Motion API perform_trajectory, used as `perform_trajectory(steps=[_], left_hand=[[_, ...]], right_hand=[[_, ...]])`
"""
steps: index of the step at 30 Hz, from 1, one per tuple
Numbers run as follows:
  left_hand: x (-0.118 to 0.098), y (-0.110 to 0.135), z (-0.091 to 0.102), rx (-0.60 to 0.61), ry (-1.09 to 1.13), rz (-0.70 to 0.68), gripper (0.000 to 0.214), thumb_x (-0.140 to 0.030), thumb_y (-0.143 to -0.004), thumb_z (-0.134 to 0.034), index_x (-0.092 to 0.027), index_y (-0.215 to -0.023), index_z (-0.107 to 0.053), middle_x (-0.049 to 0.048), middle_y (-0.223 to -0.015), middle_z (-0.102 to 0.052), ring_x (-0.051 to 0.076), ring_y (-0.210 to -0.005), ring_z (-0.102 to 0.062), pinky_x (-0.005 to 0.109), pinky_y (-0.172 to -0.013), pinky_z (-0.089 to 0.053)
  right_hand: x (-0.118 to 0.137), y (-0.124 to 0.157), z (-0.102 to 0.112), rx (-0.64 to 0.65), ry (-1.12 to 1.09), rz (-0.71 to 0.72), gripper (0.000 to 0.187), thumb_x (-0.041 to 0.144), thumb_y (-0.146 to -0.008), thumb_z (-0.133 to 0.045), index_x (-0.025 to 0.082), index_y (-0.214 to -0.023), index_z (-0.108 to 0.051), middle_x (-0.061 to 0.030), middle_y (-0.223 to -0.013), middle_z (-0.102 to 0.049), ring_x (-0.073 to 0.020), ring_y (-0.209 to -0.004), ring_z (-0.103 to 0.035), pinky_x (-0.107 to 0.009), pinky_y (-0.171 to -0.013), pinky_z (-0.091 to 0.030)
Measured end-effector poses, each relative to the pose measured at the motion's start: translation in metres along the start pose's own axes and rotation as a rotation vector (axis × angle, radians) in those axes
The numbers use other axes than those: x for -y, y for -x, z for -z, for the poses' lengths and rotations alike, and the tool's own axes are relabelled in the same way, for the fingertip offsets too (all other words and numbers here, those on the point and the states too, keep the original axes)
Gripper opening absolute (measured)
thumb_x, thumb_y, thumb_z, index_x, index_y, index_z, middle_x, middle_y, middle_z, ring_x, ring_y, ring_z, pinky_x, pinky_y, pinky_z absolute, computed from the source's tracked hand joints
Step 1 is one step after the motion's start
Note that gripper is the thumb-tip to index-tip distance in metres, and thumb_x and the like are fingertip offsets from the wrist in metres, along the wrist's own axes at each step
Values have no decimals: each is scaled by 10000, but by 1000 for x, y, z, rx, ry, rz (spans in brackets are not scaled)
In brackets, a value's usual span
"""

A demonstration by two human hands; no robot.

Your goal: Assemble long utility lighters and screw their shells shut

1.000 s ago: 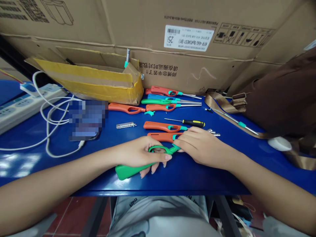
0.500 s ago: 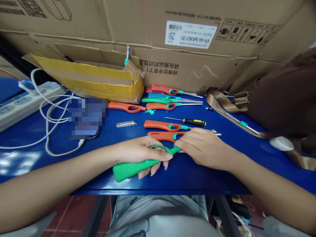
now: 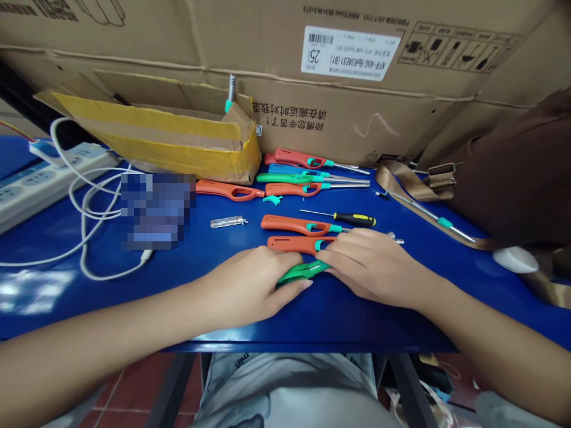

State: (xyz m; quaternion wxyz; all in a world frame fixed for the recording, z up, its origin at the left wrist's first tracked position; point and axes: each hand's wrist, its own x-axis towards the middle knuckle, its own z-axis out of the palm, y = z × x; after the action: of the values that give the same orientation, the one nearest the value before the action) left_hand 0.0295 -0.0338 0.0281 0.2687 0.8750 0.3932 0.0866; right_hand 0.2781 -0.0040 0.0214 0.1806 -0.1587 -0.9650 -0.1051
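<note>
Between my two hands is a green lighter [image 3: 300,272], the long-nosed kind, just above the blue table. My left hand [image 3: 254,285] is wrapped over its handle, which is mostly hidden under the palm. The fingers of my right hand [image 3: 375,267] close on its front end, so the nozzle cannot be seen. Right behind my hands lie two orange lighters [image 3: 297,224] with teal triggers, their tips partly covered by my right hand. A black and yellow screwdriver [image 3: 354,219] rests beyond them. To the left lies a small clear fuel tank [image 3: 226,222].
More lighters [image 3: 294,189] lie in a row at the back, beside an orange casing [image 3: 223,190] and a loose teal trigger [image 3: 273,200]. A yellow-taped carton [image 3: 156,145] stands back left. A phone [image 3: 156,214], white cable and power strip [image 3: 49,184] are left; a metal tube [image 3: 423,214] and strap lie right.
My left hand has turned over, from cradling the green handle palm up to covering it from above. The lighter has rolled with it. My right hand keeps its hold on the front end.
</note>
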Motion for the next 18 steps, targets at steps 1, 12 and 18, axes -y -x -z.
perform_trajectory(steps=[1, 12, 18], left_hand=[[-1, 1, 0, -4, -32, -4, 233, -384, -1042, -504, -207, -973, -637, 20, -902, -716, 205, -791, -700, 297, -692, -466], [-4, 6, -3, -32, -311, -13, 343, -454, -1088, -376, -249, -1096, -652, 10, -1010, -767, 266, -840, -766, 326, -619, -499], [-6, 6, -7, -42, -351, -10, 336, -426, -1079, -409, -223, -1047, -675, 12, -919, -768, 253, -744, -755, 321, -552, -481]], right_hand=[[0, -1, 0, 2, -6, -11, 210, 177, -1032, -517, 98, -1001, -709, -90, -884, -756, -225, -771, -650, -357, -682, -440], [12, -4, -1, -2, -46, -61, 287, 298, -1063, -504, 124, -973, -713, -79, -888, -754, -206, -749, -633, -338, -672, -409], [19, -5, -4, 34, 3, -90, 268, 190, -1042, -466, 119, -963, -712, -82, -881, -755, -191, -696, -611, -332, -626, -365]])
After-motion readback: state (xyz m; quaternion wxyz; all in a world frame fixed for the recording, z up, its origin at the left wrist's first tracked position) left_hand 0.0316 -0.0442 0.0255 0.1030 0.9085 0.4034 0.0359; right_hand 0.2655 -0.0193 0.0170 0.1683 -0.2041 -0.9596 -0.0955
